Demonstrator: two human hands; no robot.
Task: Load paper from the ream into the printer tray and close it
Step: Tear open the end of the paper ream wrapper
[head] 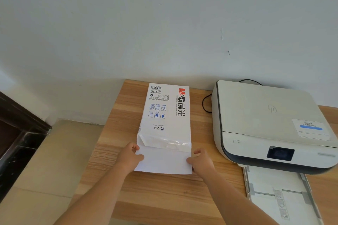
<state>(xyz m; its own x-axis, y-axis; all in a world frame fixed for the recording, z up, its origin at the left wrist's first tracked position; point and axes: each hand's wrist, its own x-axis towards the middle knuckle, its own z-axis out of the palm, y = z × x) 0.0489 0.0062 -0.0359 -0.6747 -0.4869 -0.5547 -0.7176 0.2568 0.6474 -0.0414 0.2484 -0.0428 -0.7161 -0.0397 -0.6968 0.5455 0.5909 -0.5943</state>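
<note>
A white ream of paper (168,111) with red and black print lies lengthwise on the wooden table. Its near end is torn open, and a stack of white sheets (163,160) sticks out toward me. My left hand (130,155) pinches the stack's left edge, thumb on top. On the opposite edge, my right hand (200,160) grips it the same way. To the right stands the white printer (265,124). Its paper tray (279,193) is pulled out toward me and looks empty of paper.
The wooden table (155,197) stands against a white wall. A black cable (205,104) loops behind the printer's left side. Beige floor (45,160) and dark wooden furniture (16,133) lie to the left of the table.
</note>
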